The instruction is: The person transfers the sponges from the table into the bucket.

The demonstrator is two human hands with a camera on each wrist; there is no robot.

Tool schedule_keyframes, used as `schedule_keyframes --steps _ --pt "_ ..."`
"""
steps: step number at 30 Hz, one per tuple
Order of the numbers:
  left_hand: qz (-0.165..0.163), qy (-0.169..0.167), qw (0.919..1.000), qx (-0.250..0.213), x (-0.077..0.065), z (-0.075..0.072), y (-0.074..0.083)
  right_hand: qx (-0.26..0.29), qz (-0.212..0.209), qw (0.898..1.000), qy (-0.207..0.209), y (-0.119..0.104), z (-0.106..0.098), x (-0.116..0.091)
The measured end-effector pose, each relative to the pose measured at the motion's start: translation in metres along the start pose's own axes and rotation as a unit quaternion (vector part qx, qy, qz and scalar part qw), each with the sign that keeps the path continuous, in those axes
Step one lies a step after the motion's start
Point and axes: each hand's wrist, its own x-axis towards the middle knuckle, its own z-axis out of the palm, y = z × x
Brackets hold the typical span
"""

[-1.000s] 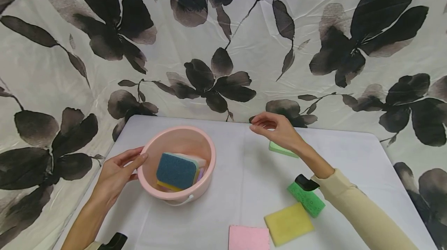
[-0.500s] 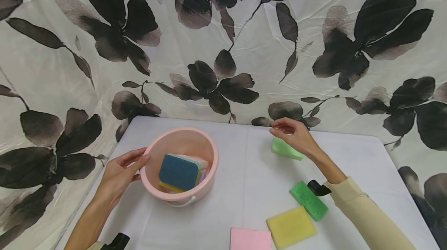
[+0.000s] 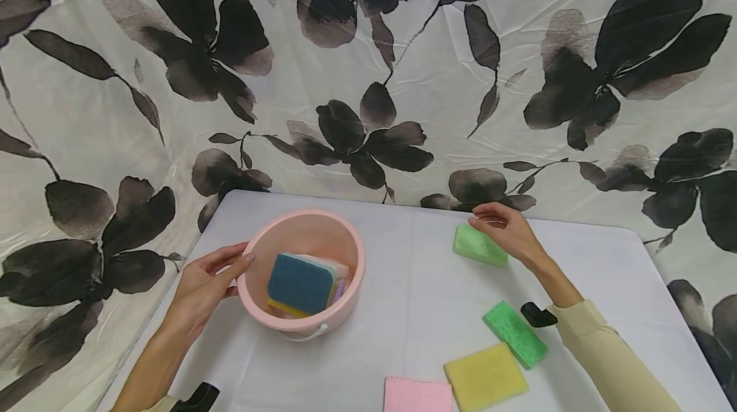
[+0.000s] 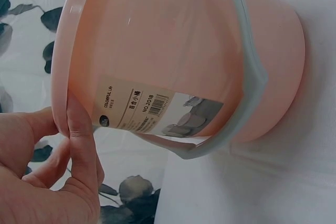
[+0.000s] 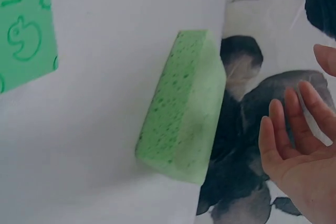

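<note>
My left hand (image 3: 206, 284) pinches the rim of a pink bucket (image 3: 261, 309), thumb on one side of the wall and fingers on the other. In the left wrist view a paper label (image 4: 152, 107) shows on the bucket's side, near its pale handle (image 4: 254, 80). Inside lies a sponge with a dark blue scouring face (image 3: 301, 284), over other sponges that are partly hidden. Above and beside a light green sponge (image 3: 478, 245) is my right hand (image 3: 512, 233), fingers loosely bent and holding nothing. The right wrist view shows this porous sponge (image 5: 178, 108) apart from the fingers.
Nearer me on the white-covered table (image 3: 380, 329) lie a bright green sponge (image 3: 515, 335) with embossed shapes, a yellow sponge (image 3: 486, 377) and a pink sponge (image 3: 417, 396). A floral cloth (image 3: 368, 60) hangs behind the table's far edge.
My right hand has moved right and slightly toward me, uncovering more of the light green sponge. My left hand keeps its grip on the bucket. The whole head view has shifted slightly.
</note>
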Motion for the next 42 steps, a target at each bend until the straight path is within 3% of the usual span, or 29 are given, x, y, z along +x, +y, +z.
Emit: schedule_keyframes --steps 18,27,42 --pt "0.004 0.0 1.0 -0.005 -0.001 0.0 0.001 -0.057 0.043 0.997 -0.019 0.033 -0.008 -0.003" --pt "-0.001 -0.002 1.0 -0.001 0.0 -0.001 0.002 -0.15 -0.01 0.987 -0.051 0.038 -0.01 -0.002" --pt "0.005 0.0 1.0 0.005 -0.003 0.0 0.002 -0.165 -0.066 0.98 -0.085 0.008 -0.025 0.0"
